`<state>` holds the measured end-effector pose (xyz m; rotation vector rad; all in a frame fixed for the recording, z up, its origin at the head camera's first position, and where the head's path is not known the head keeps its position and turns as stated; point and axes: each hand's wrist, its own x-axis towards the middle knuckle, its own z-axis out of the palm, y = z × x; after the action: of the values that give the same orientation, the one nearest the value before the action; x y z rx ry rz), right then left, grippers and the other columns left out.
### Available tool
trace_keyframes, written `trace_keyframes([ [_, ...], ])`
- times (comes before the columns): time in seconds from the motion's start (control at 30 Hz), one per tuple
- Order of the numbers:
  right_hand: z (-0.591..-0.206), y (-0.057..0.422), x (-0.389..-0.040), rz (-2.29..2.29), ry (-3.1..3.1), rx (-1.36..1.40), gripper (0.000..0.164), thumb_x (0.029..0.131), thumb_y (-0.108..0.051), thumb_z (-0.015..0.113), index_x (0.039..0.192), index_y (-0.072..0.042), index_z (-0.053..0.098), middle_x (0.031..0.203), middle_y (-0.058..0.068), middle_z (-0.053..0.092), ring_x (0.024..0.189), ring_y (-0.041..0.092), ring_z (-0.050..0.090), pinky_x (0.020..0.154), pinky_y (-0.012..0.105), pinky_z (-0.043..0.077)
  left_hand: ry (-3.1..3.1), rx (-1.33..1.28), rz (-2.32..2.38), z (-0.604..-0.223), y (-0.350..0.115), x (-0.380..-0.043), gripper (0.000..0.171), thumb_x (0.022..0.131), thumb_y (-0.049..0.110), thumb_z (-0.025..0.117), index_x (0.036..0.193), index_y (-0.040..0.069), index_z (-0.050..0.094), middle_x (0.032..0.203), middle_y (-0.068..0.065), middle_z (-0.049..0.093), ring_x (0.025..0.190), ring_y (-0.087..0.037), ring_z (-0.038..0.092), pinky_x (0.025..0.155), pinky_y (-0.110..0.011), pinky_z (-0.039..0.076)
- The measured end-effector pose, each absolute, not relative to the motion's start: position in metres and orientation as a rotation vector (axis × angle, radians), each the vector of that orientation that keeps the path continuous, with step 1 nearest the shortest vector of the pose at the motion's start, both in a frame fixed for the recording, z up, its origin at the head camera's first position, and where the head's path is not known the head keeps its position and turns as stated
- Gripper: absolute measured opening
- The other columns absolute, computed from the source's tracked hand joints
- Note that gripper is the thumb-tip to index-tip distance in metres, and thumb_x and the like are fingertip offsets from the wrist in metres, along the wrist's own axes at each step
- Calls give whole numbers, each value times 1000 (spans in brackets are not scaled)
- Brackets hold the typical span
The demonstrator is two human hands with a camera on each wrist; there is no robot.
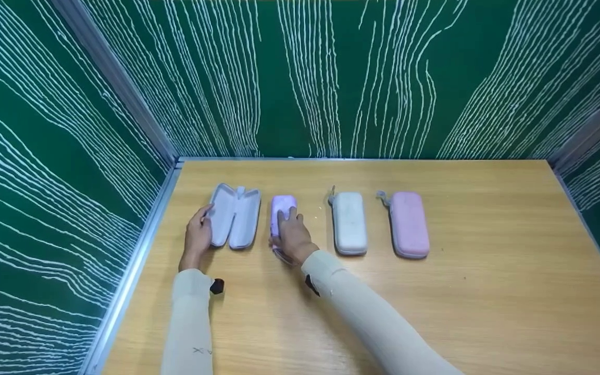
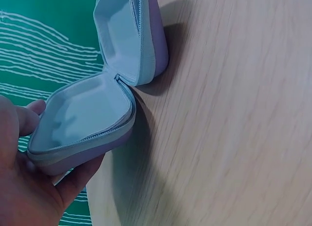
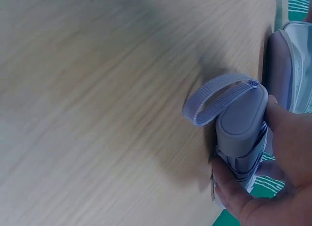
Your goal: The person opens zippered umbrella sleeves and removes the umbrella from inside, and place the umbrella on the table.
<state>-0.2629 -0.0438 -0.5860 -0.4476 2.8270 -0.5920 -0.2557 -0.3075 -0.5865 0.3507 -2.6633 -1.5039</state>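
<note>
An unzipped lilac hard case (image 1: 245, 221) lies spread at the left, its pale inner halves facing up. My left hand (image 1: 198, 235) grips its left half, fingers under the shell and thumb at the rim in the left wrist view. Just to the right is a compact purple folding umbrella (image 1: 284, 200) with a wrist strap (image 3: 207, 102) at its handle end. My right hand (image 1: 295, 237) holds the umbrella from above, thumb and fingers on both sides. In the right wrist view the umbrella's folded cloth (image 3: 243, 165) is partly covered by the fingers.
A closed white case (image 1: 350, 224) and a closed pink case (image 1: 410, 224) lie further right, each with a strap at its upper left. The wooden table (image 1: 487, 312) meets green, white-streaked walls (image 1: 456, 57) at the back and sides.
</note>
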Motion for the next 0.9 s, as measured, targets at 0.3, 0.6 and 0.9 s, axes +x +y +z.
trace_keyframes([
  [0.3,-588,-51,-267,-587,2839,-434,80,103,-34,70,165,-2,32,159,32,31,133,39,49,97,37,59,-2656,367,-1528,-590,-310,-258,48,112,9,34,157,6,48,165,-20,42,141,-36,48,119,-53,38],
  [0.6,-591,-54,-270,-528,2881,-436,80,101,-34,72,163,0,34,159,33,31,132,41,50,91,36,62,-2643,362,-1512,-591,-309,-261,47,111,7,35,156,4,49,162,-21,45,141,-37,48,119,-52,38],
  [0.9,-594,-58,-277,-467,2886,-431,80,103,-35,69,165,-2,30,162,34,28,137,42,48,92,33,61,-2637,386,-1542,-592,-307,-267,47,112,10,34,158,7,48,165,-17,42,152,-34,40,124,-50,34],
])
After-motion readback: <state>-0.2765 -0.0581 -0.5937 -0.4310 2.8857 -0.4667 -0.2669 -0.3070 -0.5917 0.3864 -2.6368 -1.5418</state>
